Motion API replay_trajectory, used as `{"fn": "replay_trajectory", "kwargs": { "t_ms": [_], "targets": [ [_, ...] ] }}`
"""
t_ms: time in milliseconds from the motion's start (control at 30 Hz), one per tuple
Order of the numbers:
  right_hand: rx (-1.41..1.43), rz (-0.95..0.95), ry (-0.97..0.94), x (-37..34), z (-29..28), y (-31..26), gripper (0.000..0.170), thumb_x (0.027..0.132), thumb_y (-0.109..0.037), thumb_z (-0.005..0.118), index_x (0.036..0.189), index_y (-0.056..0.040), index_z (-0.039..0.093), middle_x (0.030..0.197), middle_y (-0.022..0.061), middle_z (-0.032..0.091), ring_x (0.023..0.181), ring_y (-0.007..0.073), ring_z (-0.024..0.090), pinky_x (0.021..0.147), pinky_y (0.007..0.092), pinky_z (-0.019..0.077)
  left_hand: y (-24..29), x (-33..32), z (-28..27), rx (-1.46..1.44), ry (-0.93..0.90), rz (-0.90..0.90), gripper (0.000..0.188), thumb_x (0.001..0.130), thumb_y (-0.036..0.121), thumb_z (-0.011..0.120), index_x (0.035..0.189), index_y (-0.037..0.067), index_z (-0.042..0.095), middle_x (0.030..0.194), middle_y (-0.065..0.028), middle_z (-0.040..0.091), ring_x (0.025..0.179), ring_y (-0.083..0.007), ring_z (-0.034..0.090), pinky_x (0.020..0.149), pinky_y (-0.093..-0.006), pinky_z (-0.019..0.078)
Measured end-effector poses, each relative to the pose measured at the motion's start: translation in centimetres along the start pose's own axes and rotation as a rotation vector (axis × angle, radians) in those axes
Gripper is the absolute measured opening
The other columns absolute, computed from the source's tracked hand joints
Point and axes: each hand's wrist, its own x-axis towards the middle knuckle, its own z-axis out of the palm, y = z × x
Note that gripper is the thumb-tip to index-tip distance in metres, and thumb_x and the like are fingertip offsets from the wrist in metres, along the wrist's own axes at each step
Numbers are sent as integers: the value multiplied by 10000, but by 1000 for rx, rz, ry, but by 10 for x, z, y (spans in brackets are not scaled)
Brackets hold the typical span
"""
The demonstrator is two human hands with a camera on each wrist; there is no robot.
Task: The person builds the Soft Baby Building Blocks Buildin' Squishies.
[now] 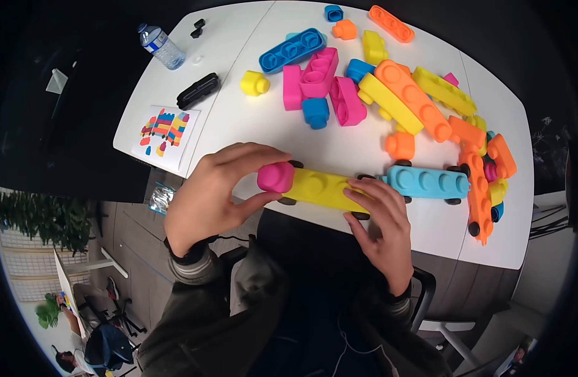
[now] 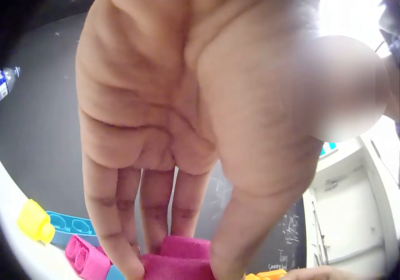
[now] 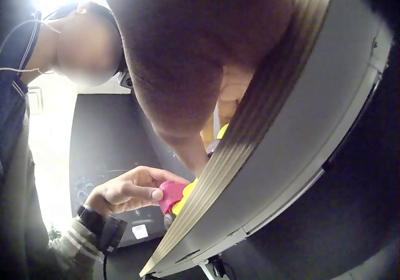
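My left hand (image 1: 207, 191) pinches a small pink block (image 1: 276, 178) between thumb and fingers, at the left end of a long yellow wheeled block (image 1: 323, 188). In the left wrist view the pink block (image 2: 178, 266) shows between the fingertips. My right hand (image 1: 386, 229) holds the yellow piece by its right end, fingers on the far side and thumb on the near side. Black wheels stick out at its ends. To its right stands a light blue wheeled block (image 1: 427, 182), end to end with an orange wheeled block (image 1: 479, 198) set at an angle.
Loose pink blocks (image 1: 317, 72), a long orange block (image 1: 411, 100) and other coloured bricks lie across the table's far side. A yellow block (image 1: 254, 83), a black case (image 1: 198, 91), a water bottle (image 1: 162, 47) and a printed picture sheet (image 1: 166, 135) are at left.
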Motion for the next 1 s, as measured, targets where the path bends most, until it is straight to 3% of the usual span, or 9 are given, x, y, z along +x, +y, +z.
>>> {"fn": "replay_trajectory", "kwargs": {
  "t_ms": [367, 467, 567, 667, 700, 767, 800, 867, 1000],
  "targets": [
    [15, -10, 0, -1, -6, 5, 468, 919, -31, 890, 1378, -91, 820, 1459, 80, 765, 1387, 358, 682, 1200, 499, 535, 3, 16, 13, 44, -73, -39, 563, 821, 6, 961, 1366, 53, 827, 1307, -153, 849, 1205, -409, 812, 1068, -450, 652],
    [38, -12, 4, -1, -6, 9, 471, 914, -27, 892, 1375, -92, 819, 1458, 79, 765, 1383, 354, 684, 1201, 502, 534, 1, 17, 13, 28, -72, -15, 594, 780, 52, 1007, 1348, 50, 836, 1312, -144, 852, 1190, -376, 825, 1061, -444, 654],
    [51, -17, 9, 0, -3, 6, 469, 913, -25, 892, 1371, -94, 818, 1455, 79, 764, 1378, 347, 686, 1203, 506, 533, -17, 29, -10, -118, -185, 63, 679, 701, 136, 1070, 1331, 37, 837, 1316, -115, 858, 1141, -292, 834, 1020, -412, 659],
    [33, -25, 20, 1, -2, 4, 465, 913, -23, 890, 1368, -94, 817, 1451, 81, 763, 1375, 343, 688, 1201, 510, 532, -35, 62, -21, -9, -52, 41, 517, 882, 184, 982, 1345, 28, 814, 1398, -143, 813, 1183, -310, 801, 1003, -428, 649],
    [23, -33, 18, 1, -2, 3, 464, 914, -23, 890, 1367, -93, 816, 1450, 81, 762, 1376, 344, 687, 1200, 511, 532, -39, 72, -20, -6, -51, 45, 517, 882, 184, 982, 1345, 28, 814, 1398, -143, 813, 1183, -310, 801, 1003, -428, 649],
    [19, -33, 19, 0, -2, 4, 463, 916, -23, 888, 1368, -90, 814, 1450, 83, 762, 1380, 348, 686, 1201, 509, 531, -44, 95, -8, 200, 105, 225, 507, 930, 183, 934, 1388, 33, 776, 1397, -172, 785, 1194, -359, 786, 1009, -438, 641],
    [24, -33, 15, 1, -1, 4, 463, 918, -22, 886, 1370, -87, 812, 1450, 84, 762, 1385, 353, 685, 1203, 507, 530, -51, 106, -4, 219, 124, 216, 507, 930, 183, 934, 1388, 33, 776, 1397, -172, 785, 1194, -359, 786, 1009, -438, 641],
    [25, -44, 19, 1, -1, 3, 457, 921, -20, 884, 1368, -82, 812, 1451, 86, 763, 1390, 358, 683, 1205, 502, 529, -64, 121, 4, 316, 120, 395, 483, 936, 158, 914, 1367, 24, 742, 1337, -187, 773, 1151, -416, 776, 984, -462, 642],
    [1, -22, 38, -1, 2, 0, 440, 930, -10, 879, 1361, -66, 814, 1455, 92, 766, 1402, 372, 679, 1210, 495, 527, -57, 130, 15, 399, 153, 298, 383, 954, 101, 879, 1290, 7, 723, 1245, -193, 769, 1128, -437, 771, 951, -493, 637]
  ]
}}
